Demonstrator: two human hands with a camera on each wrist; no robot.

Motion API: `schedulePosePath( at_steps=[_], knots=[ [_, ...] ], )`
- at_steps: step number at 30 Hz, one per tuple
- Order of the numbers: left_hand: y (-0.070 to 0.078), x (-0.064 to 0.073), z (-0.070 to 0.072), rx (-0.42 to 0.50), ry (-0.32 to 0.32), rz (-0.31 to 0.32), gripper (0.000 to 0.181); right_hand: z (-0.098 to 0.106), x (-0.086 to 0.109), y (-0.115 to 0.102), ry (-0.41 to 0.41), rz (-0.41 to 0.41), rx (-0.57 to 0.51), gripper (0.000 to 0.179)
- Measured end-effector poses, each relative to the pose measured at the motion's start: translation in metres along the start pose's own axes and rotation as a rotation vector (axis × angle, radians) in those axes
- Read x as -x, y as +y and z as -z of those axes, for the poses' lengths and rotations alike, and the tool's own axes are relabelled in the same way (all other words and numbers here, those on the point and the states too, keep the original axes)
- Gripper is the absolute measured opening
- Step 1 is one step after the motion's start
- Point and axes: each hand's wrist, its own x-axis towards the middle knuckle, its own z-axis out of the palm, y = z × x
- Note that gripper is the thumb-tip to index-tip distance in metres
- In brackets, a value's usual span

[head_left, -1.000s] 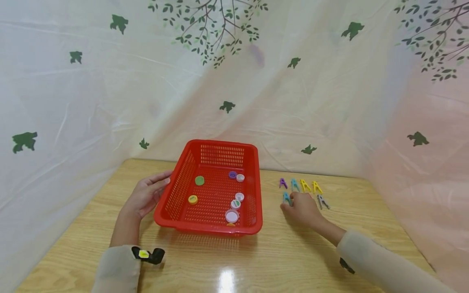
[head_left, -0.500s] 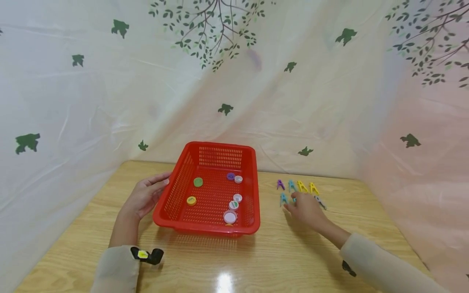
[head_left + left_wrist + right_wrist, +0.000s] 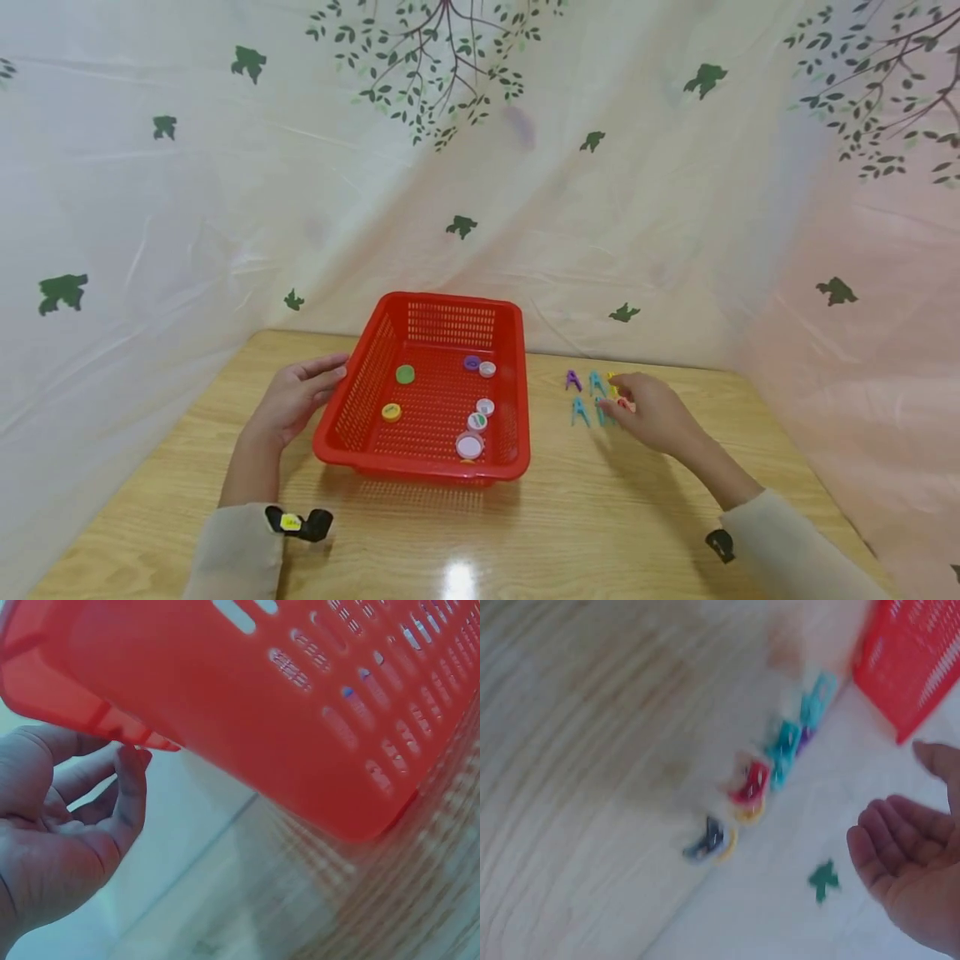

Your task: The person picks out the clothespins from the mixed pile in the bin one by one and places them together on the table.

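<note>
A red plastic basket (image 3: 517, 400) stands on the table, holding several bottle caps, among them a green cap (image 3: 405, 374) and a yellow cap (image 3: 392, 412). At its left rim my left hand (image 3: 288, 404) pinches the edge, thumb and fingers meeting the rim in the left wrist view. My right hand (image 3: 656, 412) hovers over two rows of small clothespins, its fingers loosely bent around nothing. Visible are a purple clothespin (image 3: 573, 381), light blue clothespins (image 3: 580, 412) and a red clothespin (image 3: 625, 405). The hand mostly covers the yellow ones; a dark grey clothespin (image 3: 709, 841) shows in the right wrist view.
The wooden table (image 3: 585, 517) meets a pale curtain (image 3: 360, 208) printed with leaves and branches at its back edge. The curtain also runs along both sides. The basket stands left of the clothespins.
My right hand has shifted to the right across the clothespins, uncovering the second front light blue one and a red one while covering the yellow ones. My left hand stays at the basket rim.
</note>
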Motion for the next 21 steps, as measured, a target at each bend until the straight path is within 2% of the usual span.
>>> schedulePosePath(
  at_steps=[2, 5, 10, 13, 16, 21],
  knots=[
    [0.007, 0.004, 0.001, -0.12, 0.018, -0.026, 0.058, 0.007, 0.004, 0.005, -0.01, 0.024, 0.033, 0.055],
    [0.024, 0.012, 0.002, -0.354, 0.052, -0.075, 0.061, 0.016, 0.011, 0.016, -0.004, 0.055, 0.098, 0.063],
    [0.049, 0.024, 0.002, -0.648, 0.075, -0.171, 0.062, 0.026, 0.024, 0.035, -0.008, 0.03, 0.199, 0.08],
    [0.059, 0.026, 0.0, -0.77, 0.064, -0.235, 0.061, 0.029, 0.03, 0.041, -0.037, 0.0, 0.251, 0.094],
    [0.062, 0.027, 0.002, -0.865, 0.046, -0.294, 0.06, 0.031, 0.035, 0.044, -0.076, -0.034, 0.265, 0.105],
    [0.052, 0.033, 0.022, -0.989, 0.036, -0.373, 0.056, 0.029, 0.042, 0.05, -0.12, -0.119, 0.248, 0.114]
  ],
)
